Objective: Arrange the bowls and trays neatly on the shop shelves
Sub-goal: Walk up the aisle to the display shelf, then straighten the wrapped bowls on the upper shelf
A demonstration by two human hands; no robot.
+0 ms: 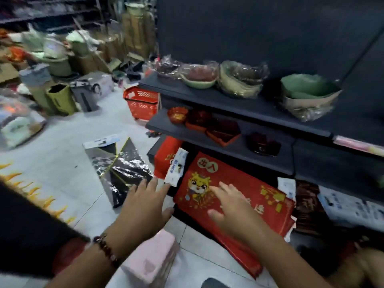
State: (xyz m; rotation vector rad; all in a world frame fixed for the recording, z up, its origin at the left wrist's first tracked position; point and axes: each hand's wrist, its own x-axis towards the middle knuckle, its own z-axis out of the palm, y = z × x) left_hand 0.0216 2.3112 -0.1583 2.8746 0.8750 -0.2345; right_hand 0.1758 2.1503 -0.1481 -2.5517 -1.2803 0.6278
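Left hand [143, 201], beaded bracelet [107, 250] at the wrist, fingers spread and holding nothing, above a black foil packet [119, 167] on the floor. Red basket [143, 102] at 11 o'clock. Right hand [232, 208] at 3 o'clock of the left, apart from it, fingers straight over a red printed pack [239, 190]. Green bowls [239, 80] on the upper shelf [228, 100] at 1 o'clock; red trays [223, 132] on the shelf below.

Motion blur smears the far goods at ten o'clock [41, 50]; wrapped bowls [243, 77] hide under film; the pink box [151, 260] is cut off.
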